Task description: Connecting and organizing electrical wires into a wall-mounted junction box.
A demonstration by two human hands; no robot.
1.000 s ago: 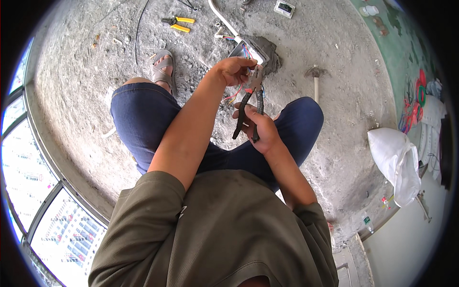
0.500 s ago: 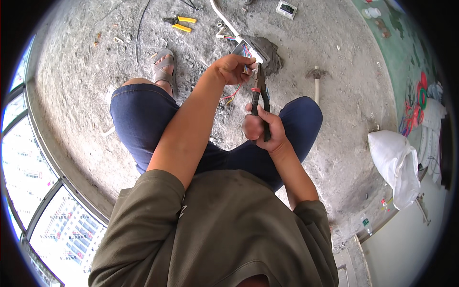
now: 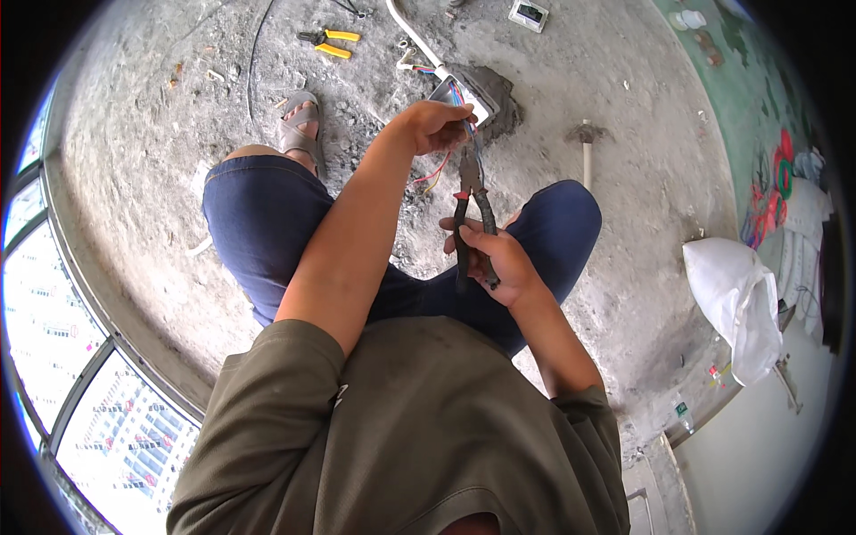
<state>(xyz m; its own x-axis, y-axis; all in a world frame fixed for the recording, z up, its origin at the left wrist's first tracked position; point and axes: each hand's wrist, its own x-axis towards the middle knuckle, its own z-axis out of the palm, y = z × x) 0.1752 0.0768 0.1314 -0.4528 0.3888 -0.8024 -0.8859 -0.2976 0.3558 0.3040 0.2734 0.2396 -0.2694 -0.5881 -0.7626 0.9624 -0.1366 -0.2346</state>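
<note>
Head view: pliers (image 3: 470, 183), long axis fore-and-aft, nose forward, perhaps against wires (image 3: 477, 140)

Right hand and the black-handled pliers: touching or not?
Touching. The head view shows the right hand gripping the black-handled pliers, its thumb lying across a handle.

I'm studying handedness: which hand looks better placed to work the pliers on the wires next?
Probably the right hand: it holds the pliers, their head pointing toward the wires and the box. The left hand appears occupied, pinching wires near the box.
</note>
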